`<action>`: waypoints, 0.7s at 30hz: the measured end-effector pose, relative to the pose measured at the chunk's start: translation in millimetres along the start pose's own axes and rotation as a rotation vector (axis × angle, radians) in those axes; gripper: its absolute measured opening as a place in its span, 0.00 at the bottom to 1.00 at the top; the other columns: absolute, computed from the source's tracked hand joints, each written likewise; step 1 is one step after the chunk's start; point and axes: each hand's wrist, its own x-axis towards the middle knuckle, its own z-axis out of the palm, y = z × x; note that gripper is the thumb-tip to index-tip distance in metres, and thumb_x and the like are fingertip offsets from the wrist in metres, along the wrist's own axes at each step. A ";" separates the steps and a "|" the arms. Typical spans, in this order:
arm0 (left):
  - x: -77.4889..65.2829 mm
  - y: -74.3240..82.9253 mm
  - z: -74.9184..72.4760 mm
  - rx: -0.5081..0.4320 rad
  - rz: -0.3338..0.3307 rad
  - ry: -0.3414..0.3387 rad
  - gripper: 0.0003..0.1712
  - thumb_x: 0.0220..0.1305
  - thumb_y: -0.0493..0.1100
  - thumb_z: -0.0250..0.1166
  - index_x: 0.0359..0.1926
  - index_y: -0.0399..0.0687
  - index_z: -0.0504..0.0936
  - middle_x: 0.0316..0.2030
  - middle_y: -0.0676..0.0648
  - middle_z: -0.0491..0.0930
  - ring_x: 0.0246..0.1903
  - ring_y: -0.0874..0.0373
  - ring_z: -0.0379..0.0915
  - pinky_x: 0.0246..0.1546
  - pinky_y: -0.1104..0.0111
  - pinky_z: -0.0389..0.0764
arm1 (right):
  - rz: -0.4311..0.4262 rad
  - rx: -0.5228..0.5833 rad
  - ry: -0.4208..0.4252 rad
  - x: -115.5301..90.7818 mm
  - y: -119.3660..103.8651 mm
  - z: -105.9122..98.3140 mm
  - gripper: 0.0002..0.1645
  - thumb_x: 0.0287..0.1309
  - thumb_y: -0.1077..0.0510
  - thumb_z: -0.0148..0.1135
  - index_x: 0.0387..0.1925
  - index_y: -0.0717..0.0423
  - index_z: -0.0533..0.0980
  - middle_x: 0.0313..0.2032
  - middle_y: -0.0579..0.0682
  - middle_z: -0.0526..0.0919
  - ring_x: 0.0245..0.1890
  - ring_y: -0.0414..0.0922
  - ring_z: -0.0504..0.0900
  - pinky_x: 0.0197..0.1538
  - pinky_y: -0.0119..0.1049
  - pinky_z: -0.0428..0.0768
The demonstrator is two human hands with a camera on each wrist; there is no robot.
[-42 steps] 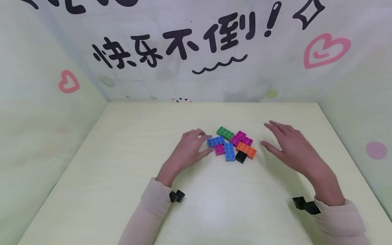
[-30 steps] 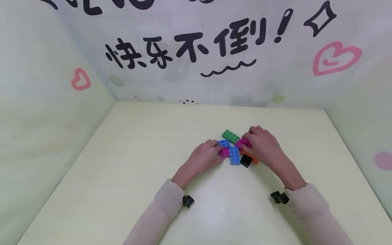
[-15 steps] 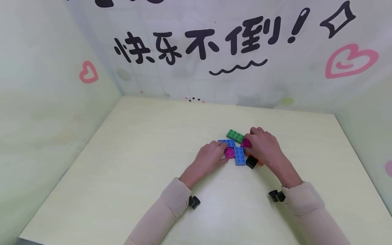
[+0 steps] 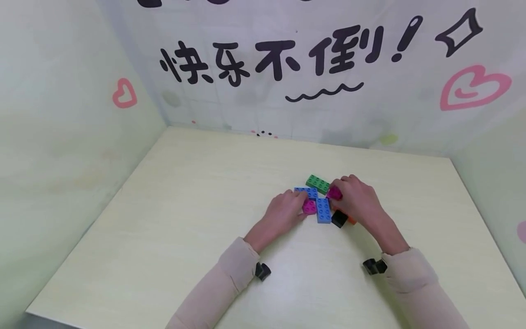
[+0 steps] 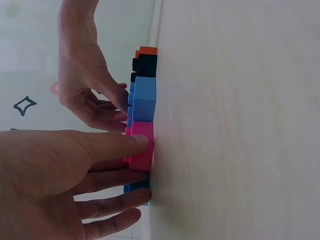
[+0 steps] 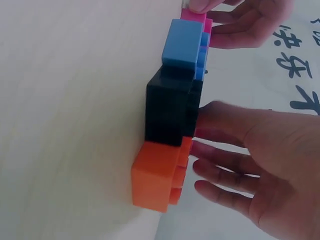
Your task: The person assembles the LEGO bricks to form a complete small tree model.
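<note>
The left hand point(image 4: 285, 211) pinches one magenta brick point(image 4: 309, 207), the right hand point(image 4: 355, 198) a second magenta brick point(image 4: 335, 193), near two blue bricks point(image 4: 323, 211), one green brick point(image 4: 318, 183), one black brick point(image 4: 339, 219), one orange brick point(image 6: 154, 175).

A pale counter point(image 4: 164, 228) meets a whitish back wall point(image 4: 230, 107) bearing bold black Chinese characters point(image 4: 277, 64), a wavy line point(image 4: 324, 92) beneath them, a four-pointed star point(image 4: 459, 33) and, below it, a large pink heart point(image 4: 475, 87); a smaller pink heart point(image 4: 124, 93) marks the left wall point(image 4: 61, 183).
</note>
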 end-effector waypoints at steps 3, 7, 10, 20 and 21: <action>0.5 1.3 3.2 0.002 0.000 -0.003 0.19 0.59 0.48 0.73 0.47 0.45 0.79 0.31 0.53 0.77 0.28 0.59 0.66 0.25 0.73 0.68 | 0.017 0.094 0.027 -5.5 5.2 -0.8 0.20 0.48 0.57 0.76 0.43 0.59 0.80 0.35 0.54 0.79 0.38 0.52 0.74 0.32 0.45 0.82; 2.7 2.5 3.3 -0.019 -0.007 -0.020 0.20 0.59 0.51 0.72 0.47 0.46 0.79 0.30 0.55 0.75 0.28 0.59 0.66 0.24 0.73 0.67 | -0.053 0.290 0.076 -21.4 6.0 -12.4 0.22 0.47 0.62 0.76 0.44 0.59 0.78 0.37 0.51 0.77 0.38 0.50 0.78 0.34 0.43 0.82; 5.6 1.7 1.7 -0.010 -0.014 -0.024 0.21 0.60 0.53 0.71 0.47 0.47 0.78 0.28 0.55 0.73 0.28 0.59 0.66 0.24 0.73 0.67 | -0.187 0.421 0.070 -39.5 -2.1 -16.8 0.24 0.45 0.67 0.76 0.45 0.58 0.77 0.39 0.46 0.78 0.38 0.45 0.81 0.37 0.43 0.83; 6.9 -3.9 -1.7 -0.171 -0.101 -0.007 0.22 0.61 0.50 0.71 0.52 0.46 0.79 0.36 0.53 0.79 0.33 0.62 0.71 0.32 0.74 0.74 | -0.305 0.385 -0.168 -62.8 -34.9 9.6 0.20 0.48 0.63 0.75 0.43 0.51 0.77 0.38 0.39 0.77 0.40 0.38 0.77 0.42 0.36 0.81; 6.5 -4.3 -2.5 -0.212 -0.115 0.003 0.22 0.61 0.50 0.71 0.52 0.46 0.79 0.37 0.53 0.80 0.34 0.62 0.72 0.34 0.74 0.75 | -0.279 0.370 -0.175 -61.3 -34.1 9.9 0.21 0.48 0.62 0.76 0.43 0.51 0.77 0.37 0.40 0.77 0.39 0.39 0.76 0.42 0.36 0.80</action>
